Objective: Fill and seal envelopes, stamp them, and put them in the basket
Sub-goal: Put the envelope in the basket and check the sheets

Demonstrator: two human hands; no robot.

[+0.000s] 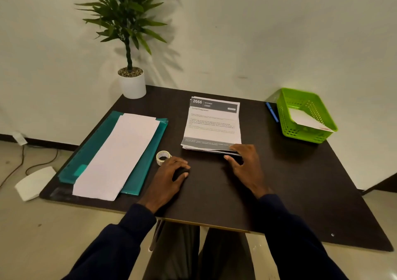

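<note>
- Paper sheets (212,125), printed, lie stacked at the middle of the dark surface (300,183); the right hand (247,166) pinches the stack's near edge, apparently to lift one.
- Peel only the top sheet; fan the corner first.
- Left hand (169,174) rests loosely curled, holding nothing, beside the tape roll (162,157).
- White envelopes (120,153) wait left on a teal folder (148,161); the green basket (287,116) at far right holds one.

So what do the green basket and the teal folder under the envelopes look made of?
The green basket looks like moulded plastic: glossy, uniform colour, perforated lattice walls. The teal folder is probably translucent plastic sheet: smooth, with a slight sheen at its edges.
</note>
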